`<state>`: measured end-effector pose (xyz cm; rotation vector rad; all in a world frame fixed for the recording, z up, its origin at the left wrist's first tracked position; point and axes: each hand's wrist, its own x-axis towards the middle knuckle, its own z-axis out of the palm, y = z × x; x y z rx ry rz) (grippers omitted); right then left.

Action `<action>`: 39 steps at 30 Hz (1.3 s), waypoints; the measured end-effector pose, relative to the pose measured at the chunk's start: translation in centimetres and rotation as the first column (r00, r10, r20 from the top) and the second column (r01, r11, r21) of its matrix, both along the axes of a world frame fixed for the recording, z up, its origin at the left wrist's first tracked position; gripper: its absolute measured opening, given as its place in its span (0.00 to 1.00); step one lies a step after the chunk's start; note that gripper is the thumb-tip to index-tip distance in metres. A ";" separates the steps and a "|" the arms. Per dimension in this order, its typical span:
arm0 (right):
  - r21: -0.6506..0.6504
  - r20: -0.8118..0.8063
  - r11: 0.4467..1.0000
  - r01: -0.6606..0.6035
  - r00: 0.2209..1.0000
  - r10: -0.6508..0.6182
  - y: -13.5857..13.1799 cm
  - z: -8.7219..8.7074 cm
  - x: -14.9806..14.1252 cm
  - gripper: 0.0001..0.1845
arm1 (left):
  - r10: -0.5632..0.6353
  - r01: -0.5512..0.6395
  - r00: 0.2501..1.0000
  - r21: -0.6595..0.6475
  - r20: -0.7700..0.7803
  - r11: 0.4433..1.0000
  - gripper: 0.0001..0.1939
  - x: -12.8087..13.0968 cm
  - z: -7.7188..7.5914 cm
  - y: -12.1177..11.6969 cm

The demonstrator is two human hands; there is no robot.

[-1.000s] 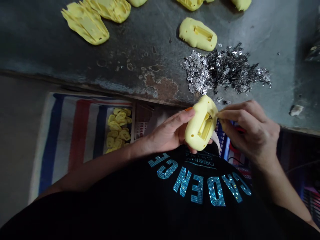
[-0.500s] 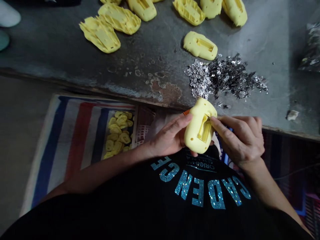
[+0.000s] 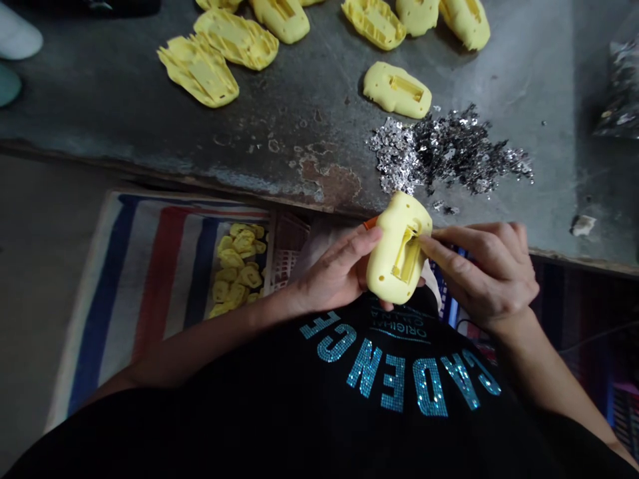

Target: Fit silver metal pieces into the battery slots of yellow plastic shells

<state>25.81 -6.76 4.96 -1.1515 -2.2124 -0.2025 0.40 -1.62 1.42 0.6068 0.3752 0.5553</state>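
Note:
My left hand (image 3: 335, 271) grips a rounded yellow plastic shell (image 3: 398, 247) with a rectangular slot, held just below the table edge. The fingers of my right hand (image 3: 483, 273) are pinched together at the slot's upper right edge, touching the shell; what they pinch is too small to make out. A heap of small shiny metal pieces (image 3: 444, 153) lies on the table just above the shell.
The worn grey table (image 3: 279, 126) carries a similar yellow shell (image 3: 397, 89) and several more yellow parts along the far edge (image 3: 219, 50). Below the table, a striped sack (image 3: 144, 266) holds small yellow pieces (image 3: 237, 269). A dark bag (image 3: 622, 86) sits at the right.
The view shifted down, showing more of the table's far side. My right-hand fingertips moved from beside the slot onto its edge. The shell stays in my left hand.

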 end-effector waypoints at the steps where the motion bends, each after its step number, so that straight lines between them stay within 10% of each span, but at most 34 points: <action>1: -0.011 -0.029 1.000 -0.013 1.000 0.012 0.1 0.2 -0.1 0.24 | 0.011 -0.011 1.000 0.004 0.000 1.000 0.44 0.0 -0.1 -0.1; 7: -0.386 -0.437 0.915 -0.118 0.897 -0.068 2.1 1.4 0.2 0.16 | 0.110 -0.107 0.991 0.039 -0.080 0.994 0.43 0.2 -0.2 -0.7; 14: -0.615 -0.488 0.736 -0.285 0.870 -0.071 4.1 1.0 0.6 0.27 | 0.154 -0.135 0.979 0.139 -0.135 0.981 0.34 -0.4 0.2 -1.3; 25: -0.422 -0.588 0.892 -0.165 0.798 -0.130 2.0 -1.8 -1.6 0.37 | 0.177 -0.091 0.935 0.272 -0.308 0.958 0.29 -1.7 0.6 -1.1; 32: -0.479 -0.568 0.848 -0.228 0.817 -0.102 4.6 -0.5 -0.8 0.36 | 0.280 -0.257 0.950 0.167 -0.136 0.952 0.16 -2.1 -0.2 0.6; 39: -0.243 0.002 0.942 0.230 0.972 -0.237 8.9 -1.9 0.8 0.05 | 0.507 -0.497 0.857 0.115 -0.093 0.860 0.31 -4.9 0.9 2.7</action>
